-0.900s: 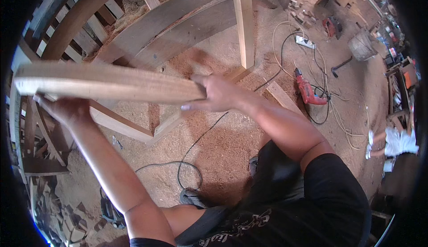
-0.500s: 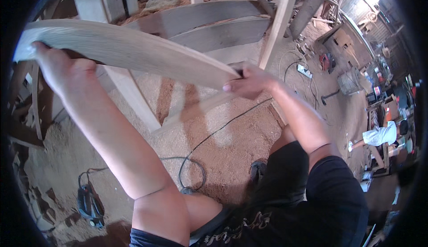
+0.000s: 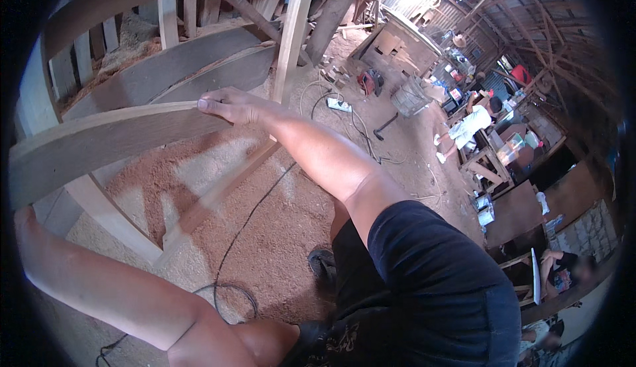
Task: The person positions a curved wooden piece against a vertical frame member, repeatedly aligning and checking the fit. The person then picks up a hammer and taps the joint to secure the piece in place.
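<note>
A long curved wooden board spans the left side, raised above the sawdust-covered floor. My right hand grips its right end, with the thumb on the near face and the other fingers mostly behind. At the left rim of the picture, my left hand holds the board from its lower edge; its fingers are largely hidden behind the wood and by the picture's edge. Just beyond my right hand stands an upright wooden post. Below the board, a pale slanting timber runs down to the floor.
Curved planks and upright slats lie beyond the board. A black cable trails across the sawdust near my foot. A white power strip lies on the floor. At right, a person in white stands by cluttered benches.
My view has swung to the right, so the board and both hands appear farther left. The board is still held, its right end now lower relative to my body, and more of the workshop shows.
</note>
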